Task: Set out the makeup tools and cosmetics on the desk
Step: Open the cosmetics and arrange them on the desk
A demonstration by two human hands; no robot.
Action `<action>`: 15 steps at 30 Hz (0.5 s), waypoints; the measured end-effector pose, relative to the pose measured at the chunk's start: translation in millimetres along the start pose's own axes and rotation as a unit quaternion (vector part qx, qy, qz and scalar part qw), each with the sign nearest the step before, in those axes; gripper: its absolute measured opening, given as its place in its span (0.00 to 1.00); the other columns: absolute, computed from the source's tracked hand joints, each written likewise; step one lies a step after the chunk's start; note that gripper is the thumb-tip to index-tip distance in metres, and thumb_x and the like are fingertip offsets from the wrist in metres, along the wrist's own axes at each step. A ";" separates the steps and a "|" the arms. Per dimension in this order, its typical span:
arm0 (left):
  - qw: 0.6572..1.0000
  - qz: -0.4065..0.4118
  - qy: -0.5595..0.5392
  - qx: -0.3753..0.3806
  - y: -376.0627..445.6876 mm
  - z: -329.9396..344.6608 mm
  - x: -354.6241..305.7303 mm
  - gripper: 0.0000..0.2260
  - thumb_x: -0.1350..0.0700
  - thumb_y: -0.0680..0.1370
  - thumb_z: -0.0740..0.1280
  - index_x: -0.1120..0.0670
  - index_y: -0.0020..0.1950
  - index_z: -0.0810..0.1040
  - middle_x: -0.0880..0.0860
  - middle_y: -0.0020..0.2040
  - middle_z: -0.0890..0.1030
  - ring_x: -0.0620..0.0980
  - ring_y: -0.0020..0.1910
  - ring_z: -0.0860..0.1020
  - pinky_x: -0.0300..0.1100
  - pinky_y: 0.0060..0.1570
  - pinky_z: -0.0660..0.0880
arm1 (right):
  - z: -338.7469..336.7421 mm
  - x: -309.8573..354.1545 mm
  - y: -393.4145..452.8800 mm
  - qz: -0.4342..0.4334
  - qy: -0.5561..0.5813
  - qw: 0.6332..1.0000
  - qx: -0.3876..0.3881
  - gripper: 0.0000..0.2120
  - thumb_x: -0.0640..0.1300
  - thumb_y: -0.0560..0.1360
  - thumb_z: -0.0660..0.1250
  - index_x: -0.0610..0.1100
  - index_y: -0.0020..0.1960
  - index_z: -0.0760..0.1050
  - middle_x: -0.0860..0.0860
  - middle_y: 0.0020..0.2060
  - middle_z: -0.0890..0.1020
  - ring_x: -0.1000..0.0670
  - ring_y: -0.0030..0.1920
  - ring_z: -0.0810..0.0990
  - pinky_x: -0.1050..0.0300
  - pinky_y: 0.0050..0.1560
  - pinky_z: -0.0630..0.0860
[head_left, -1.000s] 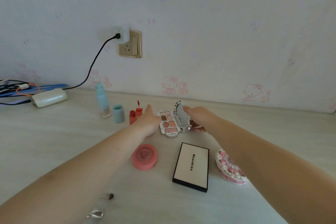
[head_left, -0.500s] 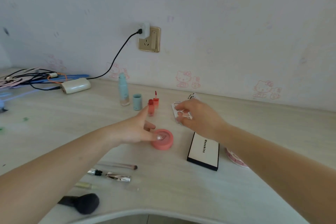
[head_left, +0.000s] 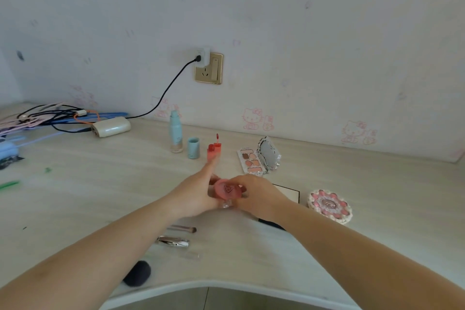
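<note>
The round coral-pink plastic compact sits lifted above the pale wood-grain tabletop, gripped between both hands. The left hand holds its left side with its forefinger stretched forward; the right hand curls around its right side. Behind it, the open eyeshadow palette lies flat.

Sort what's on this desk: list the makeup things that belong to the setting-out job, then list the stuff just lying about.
Belongs to the job:
pink compact, gripped by both hands
open eyeshadow palette
teal bottle
teal cap
red lip tints
round pink case
brushes

Lying about:
white charger
tangled cables
wall socket
</note>
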State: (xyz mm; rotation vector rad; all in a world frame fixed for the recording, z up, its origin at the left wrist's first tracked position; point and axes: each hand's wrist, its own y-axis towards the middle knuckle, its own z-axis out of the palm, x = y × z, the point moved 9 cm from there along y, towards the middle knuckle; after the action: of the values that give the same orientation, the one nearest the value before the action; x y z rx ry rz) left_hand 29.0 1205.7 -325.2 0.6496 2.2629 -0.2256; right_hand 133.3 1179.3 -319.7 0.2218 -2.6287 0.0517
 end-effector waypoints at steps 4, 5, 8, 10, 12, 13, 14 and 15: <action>0.989 0.022 -0.127 -0.069 -4.1 -20.5 -6.7 0.38 0.56 0.67 0.77 0.48 0.73 0.62 0.38 0.59 0.76 0.37 0.60 0.75 0.41 0.64 0.68 | -13.4 2.2 -10.6 0.010 0.234 0.972 -0.012 0.14 0.44 0.75 0.67 0.54 0.60 0.75 0.56 0.55 0.80 0.58 0.51 0.79 0.60 0.54 0.74; 0.982 0.028 -0.168 -0.084 -6.1 -24.4 -11.2 0.33 0.57 0.67 0.77 0.48 0.69 0.69 0.39 0.60 0.77 0.37 0.59 0.76 0.44 0.65 0.69 | -18.7 4.2 -14.1 0.013 0.285 0.958 -0.013 0.12 0.43 0.76 0.66 0.56 0.56 0.75 0.56 0.54 0.80 0.58 0.51 0.80 0.59 0.54 0.75; 0.957 0.044 -0.264 -0.117 -13.3 -28.7 -30.7 0.21 0.61 0.70 0.74 0.45 0.60 0.76 0.44 0.57 0.81 0.40 0.58 0.78 0.45 0.62 0.74 | -29.5 8.1 -24.6 0.022 0.392 0.919 -0.006 0.12 0.43 0.76 0.66 0.59 0.54 0.74 0.56 0.53 0.81 0.55 0.56 0.80 0.56 0.58 0.76; 0.936 0.051 -0.326 -0.119 -17.7 -24.9 -45.4 0.19 0.62 0.71 0.72 0.45 0.57 0.77 0.44 0.57 0.81 0.42 0.56 0.80 0.44 0.55 0.78 | -34.3 7.6 -31.9 0.029 0.428 0.903 -0.008 0.11 0.44 0.77 0.64 0.55 0.58 0.74 0.55 0.53 0.82 0.54 0.57 0.80 0.57 0.58 0.76; 0.918 0.056 -0.376 -0.114 -19.2 -19.3 -56.1 0.18 0.63 0.71 0.72 0.46 0.56 0.77 0.46 0.56 0.80 0.40 0.52 0.81 0.41 0.47 0.80 | -41.1 4.1 -38.1 0.040 0.431 0.901 -0.024 0.13 0.45 0.78 0.62 0.51 0.62 0.73 0.52 0.56 0.82 0.54 0.57 0.80 0.57 0.57 0.77; 0.913 0.060 -0.386 -0.118 -19.5 -17.9 -60.5 0.18 0.64 0.71 0.71 0.47 0.56 0.77 0.47 0.56 0.80 0.40 0.52 0.81 0.39 0.45 0.80 | -45.7 2.2 -40.6 0.044 0.418 0.906 -0.035 0.14 0.46 0.78 0.61 0.50 0.63 0.73 0.51 0.56 0.82 0.54 0.57 0.80 0.57 0.56 0.77; 0.913 0.065 -0.383 -0.126 -19.5 -17.4 -63.0 0.19 0.65 0.70 0.72 0.47 0.57 0.77 0.47 0.56 0.81 0.40 0.54 0.81 0.39 0.45 0.80 | -50.6 1.1 -42.5 0.045 0.400 0.914 -0.045 0.13 0.46 0.78 0.60 0.50 0.62 0.73 0.51 0.56 0.82 0.54 0.57 0.80 0.57 0.56 0.78; 0.917 0.072 -0.368 -0.135 -20.0 -16.9 -67.8 0.20 0.65 0.70 0.73 0.46 0.57 0.77 0.46 0.56 0.81 0.40 0.55 0.80 0.37 0.46 0.79 | -56.8 -0.5 -45.1 0.043 0.376 0.924 -0.058 0.12 0.47 0.78 0.60 0.51 0.60 0.74 0.51 0.56 0.82 0.54 0.57 0.80 0.56 0.56 0.78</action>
State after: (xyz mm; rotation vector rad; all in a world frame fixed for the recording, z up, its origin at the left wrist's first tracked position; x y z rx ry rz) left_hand 47.7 1168.6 -265.7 0.4729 1.4777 -0.0618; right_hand 168.3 1139.3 -270.4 0.0277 -1.8623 0.0081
